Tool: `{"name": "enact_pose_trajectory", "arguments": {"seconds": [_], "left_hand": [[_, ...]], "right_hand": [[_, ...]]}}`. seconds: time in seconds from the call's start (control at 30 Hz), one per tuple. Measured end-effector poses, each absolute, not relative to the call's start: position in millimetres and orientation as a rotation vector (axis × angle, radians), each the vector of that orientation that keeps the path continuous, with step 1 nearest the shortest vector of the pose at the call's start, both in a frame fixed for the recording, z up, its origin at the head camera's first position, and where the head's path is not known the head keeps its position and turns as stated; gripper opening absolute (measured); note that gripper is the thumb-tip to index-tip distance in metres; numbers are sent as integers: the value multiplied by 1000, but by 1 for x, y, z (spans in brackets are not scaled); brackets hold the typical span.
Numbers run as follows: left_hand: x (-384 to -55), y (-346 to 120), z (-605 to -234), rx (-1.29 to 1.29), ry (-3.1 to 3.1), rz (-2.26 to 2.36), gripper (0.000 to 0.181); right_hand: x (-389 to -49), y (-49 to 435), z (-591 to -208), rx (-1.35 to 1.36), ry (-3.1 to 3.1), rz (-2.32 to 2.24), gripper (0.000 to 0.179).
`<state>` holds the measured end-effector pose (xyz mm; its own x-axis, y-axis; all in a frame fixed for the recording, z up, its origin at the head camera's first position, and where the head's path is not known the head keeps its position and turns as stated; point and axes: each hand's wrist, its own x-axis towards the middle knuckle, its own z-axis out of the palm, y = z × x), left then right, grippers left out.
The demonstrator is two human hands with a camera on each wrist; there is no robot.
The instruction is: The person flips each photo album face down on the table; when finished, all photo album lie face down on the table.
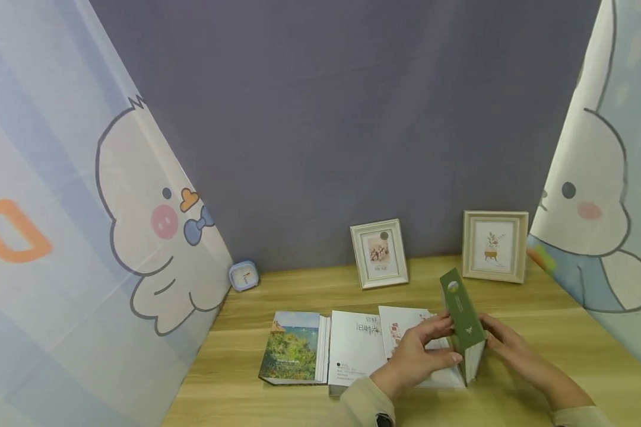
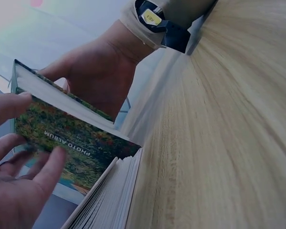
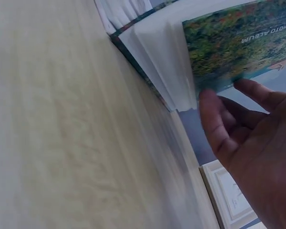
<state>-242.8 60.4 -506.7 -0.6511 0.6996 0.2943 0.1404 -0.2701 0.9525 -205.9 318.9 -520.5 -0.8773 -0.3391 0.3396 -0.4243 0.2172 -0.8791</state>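
Wooden table (image 1: pixel 235 406) spans the lower frame. Lower right, the green album (image 1: pixel 463 313) tilts upper-left lengthwise between left hand (image 1: pixel 416 357) and right hand (image 1: pixel 517 352), both touching, neither clasping.

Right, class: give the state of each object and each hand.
Green-spined album: on edge, tilted
Left hand: touching that album
Right hand: touching that album
Seaside-cover album: flat, closed
White album with Chinese lettering: flat, closed
White album with red print: flat, partly hidden
Clock: face showing, time unclear
Left frame: standing, picture in
Right frame: standing, picture in
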Motion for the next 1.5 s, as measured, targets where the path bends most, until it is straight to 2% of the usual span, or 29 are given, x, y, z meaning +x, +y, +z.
{"name": "enact_pose_trajectory", "arguments": {"seconds": [0.33, 0.73, 1.03, 1.2, 1.5], "left_hand": [[-239, 64, -506, 924, 1658, 1889, 66], [-239, 71, -511, 1013, 1810, 1653, 54], [-241, 76, -512, 930, 1923, 1465, 50], [-241, 85, -509, 914, 1998, 1412, 50], [-237, 99, -507, 926, 2194, 1169, 59]], "right_hand": [[-204, 328, -511, 668, -2348, 1780, 48], [-202, 352, -508, 526, -2356, 1855, 45], [-199, 374, -504, 432, -2473, 1930, 59], [-197, 385, -503, 375, -2546, 1825, 64], [-196, 394, -511, 321, -2607, 1764, 65]]}}
